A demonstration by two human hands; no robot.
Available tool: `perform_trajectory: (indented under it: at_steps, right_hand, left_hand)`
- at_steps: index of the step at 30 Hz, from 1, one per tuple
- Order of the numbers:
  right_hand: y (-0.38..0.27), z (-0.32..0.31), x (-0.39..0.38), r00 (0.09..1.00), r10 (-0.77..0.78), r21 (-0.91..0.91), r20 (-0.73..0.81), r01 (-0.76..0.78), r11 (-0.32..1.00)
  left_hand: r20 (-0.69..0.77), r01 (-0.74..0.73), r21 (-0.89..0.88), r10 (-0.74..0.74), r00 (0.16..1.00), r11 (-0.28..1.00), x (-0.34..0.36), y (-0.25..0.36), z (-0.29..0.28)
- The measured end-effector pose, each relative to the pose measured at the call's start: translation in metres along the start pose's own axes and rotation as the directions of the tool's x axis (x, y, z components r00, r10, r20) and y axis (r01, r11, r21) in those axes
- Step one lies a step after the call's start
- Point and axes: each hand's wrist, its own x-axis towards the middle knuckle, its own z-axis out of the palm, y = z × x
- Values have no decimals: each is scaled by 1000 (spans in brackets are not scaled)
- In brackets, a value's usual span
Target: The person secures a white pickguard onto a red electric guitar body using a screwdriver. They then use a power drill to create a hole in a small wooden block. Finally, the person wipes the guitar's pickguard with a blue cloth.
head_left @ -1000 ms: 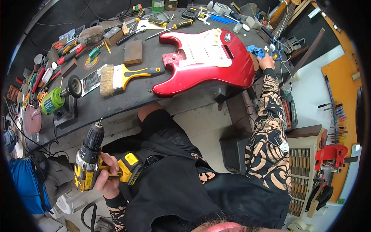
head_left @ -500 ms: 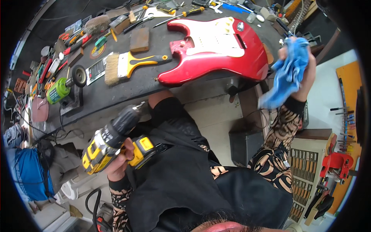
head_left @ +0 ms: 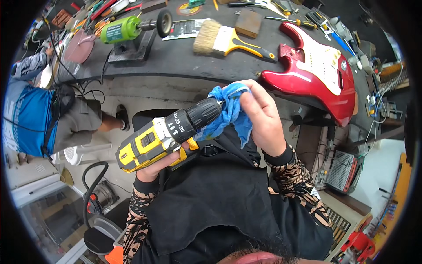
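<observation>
My left hand [head_left: 160, 166] is wrapped round the grip of a yellow and black cordless drill [head_left: 151, 141]. The drill's black chuck points up and to the right. My right hand [head_left: 263, 119] pinches a crumpled blue cloth [head_left: 235, 112] against the chuck's front end, so the drill's tip is partly covered. Beyond my hands, a glossy red electric guitar body [head_left: 303, 83] with a white pickguard lies on the dark workbench. Left of it rests a wide paintbrush [head_left: 239, 43] with a yellow and black handle.
A green motor [head_left: 121, 31] with a small wheel stands on the dark workbench [head_left: 176, 64]. Beside the brush sits a brown block [head_left: 249, 23]. Another person in a blue top [head_left: 33, 116] is at the left. A hose [head_left: 88, 189] rises at lower left.
My right hand has brought the blue cloth from the far right down to the drill's front end. The drill has shifted slightly right. The view has turned left, showing another person.
</observation>
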Motion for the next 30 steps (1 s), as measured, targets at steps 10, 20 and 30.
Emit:
perform_trajectory:
  at_steps: [10,20,30]
  right_hand:
    - [4,12,27,957,-199,-494,212,280,823]
    - [-1,0,25,953,-194,-638,231,299,709]
    - [-1,-8,20,946,-239,-543,217,321,776]
  left_hand:
    - [-21,-1,-87,-1,1000,996,-6,-11,-21]
    - [-19,12,-94,-13,1000,996,9,-13,-21]
    - [-6,77,-247,-81,997,966,24,-17,-14]
